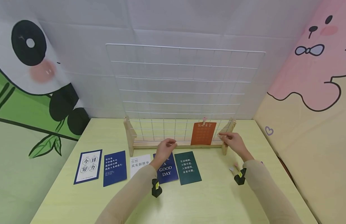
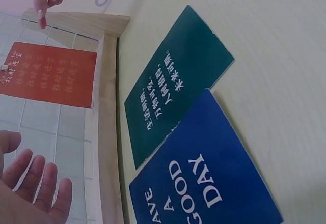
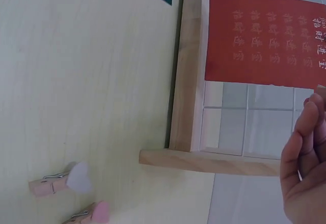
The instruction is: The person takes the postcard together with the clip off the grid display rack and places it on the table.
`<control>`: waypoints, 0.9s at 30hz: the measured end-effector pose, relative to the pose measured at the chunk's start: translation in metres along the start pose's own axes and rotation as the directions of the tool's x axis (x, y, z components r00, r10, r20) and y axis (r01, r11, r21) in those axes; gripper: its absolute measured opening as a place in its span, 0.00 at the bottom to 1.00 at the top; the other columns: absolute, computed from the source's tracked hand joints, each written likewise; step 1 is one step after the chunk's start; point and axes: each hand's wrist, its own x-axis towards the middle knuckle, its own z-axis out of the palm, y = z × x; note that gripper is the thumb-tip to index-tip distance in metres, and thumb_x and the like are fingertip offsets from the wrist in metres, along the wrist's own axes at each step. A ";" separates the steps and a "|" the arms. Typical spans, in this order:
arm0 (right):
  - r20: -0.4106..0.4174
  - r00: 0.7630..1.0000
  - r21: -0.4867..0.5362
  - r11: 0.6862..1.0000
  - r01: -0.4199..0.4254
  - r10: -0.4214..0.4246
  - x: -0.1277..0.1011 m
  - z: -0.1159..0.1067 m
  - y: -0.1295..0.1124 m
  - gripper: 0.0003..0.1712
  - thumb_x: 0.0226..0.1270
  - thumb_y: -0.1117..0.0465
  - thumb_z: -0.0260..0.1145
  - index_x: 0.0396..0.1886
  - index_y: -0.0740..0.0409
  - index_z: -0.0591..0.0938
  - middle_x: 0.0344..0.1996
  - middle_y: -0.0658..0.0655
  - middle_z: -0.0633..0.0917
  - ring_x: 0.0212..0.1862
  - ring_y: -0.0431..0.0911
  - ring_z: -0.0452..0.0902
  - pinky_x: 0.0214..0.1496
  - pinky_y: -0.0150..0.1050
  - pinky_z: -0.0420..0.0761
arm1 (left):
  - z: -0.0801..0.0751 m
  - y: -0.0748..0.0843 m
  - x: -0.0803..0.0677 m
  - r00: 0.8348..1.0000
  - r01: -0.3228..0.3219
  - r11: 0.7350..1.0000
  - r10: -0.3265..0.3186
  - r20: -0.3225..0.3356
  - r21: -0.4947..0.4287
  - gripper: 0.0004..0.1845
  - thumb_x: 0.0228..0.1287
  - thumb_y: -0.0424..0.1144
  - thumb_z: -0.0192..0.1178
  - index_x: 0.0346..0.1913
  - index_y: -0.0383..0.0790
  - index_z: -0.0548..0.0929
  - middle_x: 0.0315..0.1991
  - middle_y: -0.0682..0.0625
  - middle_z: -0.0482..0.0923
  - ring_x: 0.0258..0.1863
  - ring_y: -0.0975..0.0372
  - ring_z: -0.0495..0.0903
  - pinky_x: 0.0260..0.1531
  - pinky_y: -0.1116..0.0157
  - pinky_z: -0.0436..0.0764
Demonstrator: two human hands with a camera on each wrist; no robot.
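Pale green table (image 1: 206,202), white wire grid (image 1: 184,93) in wooden stand (image 1: 130,140) against white wall, orange card (image 1: 203,133) clipped on grid, five cards (image 1: 114,168) on table, left hand (image 1: 165,149) and right hand (image 1: 234,141) released, holding nothing, panda and pink cartoon side panels.

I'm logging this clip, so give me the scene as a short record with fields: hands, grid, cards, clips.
left hand: loosely curled, holds nothing, above the cards
right hand: fingers extended, beside the red card, holds nothing
grid: white wire, upright in a wooden stand
red card: hangs on the grid from a pink clip
cards on table: five, in a row
spare clips: two, on the table
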 end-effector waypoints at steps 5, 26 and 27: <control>-0.027 0.999 -0.001 1.000 0.023 -0.023 0.009 0.002 -0.010 0.17 0.62 0.61 0.58 0.46 0.68 0.77 0.21 0.67 0.77 0.22 0.51 0.73 0.22 0.34 0.75 | 0.002 0.006 0.004 1.000 -0.006 1.000 0.006 0.017 -0.013 0.13 0.60 0.37 0.56 0.46 0.33 0.77 0.40 0.47 0.75 0.40 0.56 0.74 0.38 0.62 0.76; -0.073 0.997 0.038 0.999 0.037 -0.034 0.025 0.016 -0.039 0.17 0.62 0.59 0.58 0.46 0.64 0.78 0.22 0.69 0.76 0.23 0.57 0.74 0.22 0.34 0.75 | 0.017 0.023 0.019 0.996 -0.076 0.997 0.076 0.039 -0.020 0.15 0.60 0.36 0.56 0.48 0.33 0.74 0.42 0.42 0.74 0.42 0.54 0.73 0.41 0.60 0.75; -0.073 0.997 0.039 0.998 0.043 -0.040 0.026 0.016 -0.039 0.17 0.62 0.59 0.58 0.47 0.65 0.78 0.22 0.69 0.76 0.22 0.54 0.74 0.22 0.33 0.76 | 0.018 0.023 0.019 0.997 -0.072 0.997 0.073 0.040 -0.022 0.15 0.59 0.36 0.57 0.49 0.33 0.74 0.43 0.41 0.74 0.42 0.54 0.73 0.41 0.60 0.75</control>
